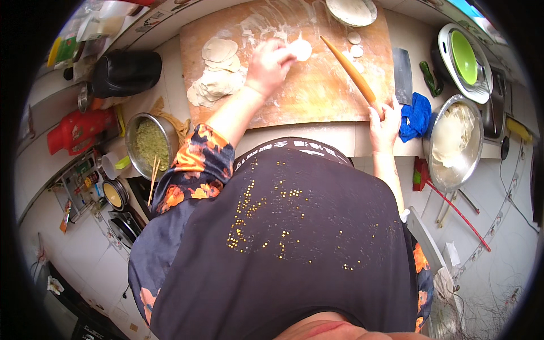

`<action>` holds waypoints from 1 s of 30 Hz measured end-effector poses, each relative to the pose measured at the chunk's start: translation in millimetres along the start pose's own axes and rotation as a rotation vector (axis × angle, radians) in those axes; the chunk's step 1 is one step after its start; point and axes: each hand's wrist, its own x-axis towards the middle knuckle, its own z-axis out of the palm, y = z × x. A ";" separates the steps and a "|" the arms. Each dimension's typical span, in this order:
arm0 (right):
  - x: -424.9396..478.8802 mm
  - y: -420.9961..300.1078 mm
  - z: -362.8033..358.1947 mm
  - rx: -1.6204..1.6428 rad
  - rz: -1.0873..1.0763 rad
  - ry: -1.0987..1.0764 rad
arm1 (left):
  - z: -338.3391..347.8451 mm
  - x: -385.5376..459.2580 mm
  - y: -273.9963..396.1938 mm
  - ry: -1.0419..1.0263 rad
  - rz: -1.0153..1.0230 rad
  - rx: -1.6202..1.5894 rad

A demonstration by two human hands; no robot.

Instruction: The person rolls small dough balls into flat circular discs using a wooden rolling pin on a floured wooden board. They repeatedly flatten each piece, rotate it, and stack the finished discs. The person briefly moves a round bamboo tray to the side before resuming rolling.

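Note:
My left hand [270, 67] has its fingertips at the near edge of a thin round dough wrapper [301, 50] above the floured wooden board [289, 106]. The fingers seem to pinch that edge. In my right hand [384, 129] is the near end of a tapered wooden rolling pin [350, 72], which slants away across the board. Left of my left hand lies a loose pile of rolled dough wrappers [219, 78], overlapping one another. Two small dough discs [356, 51] sit beyond the rolling pin, near a bowl of flour [352, 12].
A metal bowl of green filling [148, 142] with chopsticks stands at left. To the right are a dark cleaver blade [402, 74], a blue cloth [414, 117], a large metal bowl with dough [454, 140], and a green bowl [464, 57] in a white basin. The counter's front edge runs before me.

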 end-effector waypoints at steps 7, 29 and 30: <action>-0.6 2.6 4.3 0.012 -0.011 -0.056 | 10.0 -70.6 7.5 -0.323 -0.175 -0.015; 36.1 -49.5 42.7 -0.382 -0.168 -0.224 | 35.1 -43.4 11.3 -0.418 -0.109 0.285; 49.5 -43.3 46.5 -0.380 -0.174 -0.207 | 35.6 -28.8 11.1 -0.419 -0.129 0.300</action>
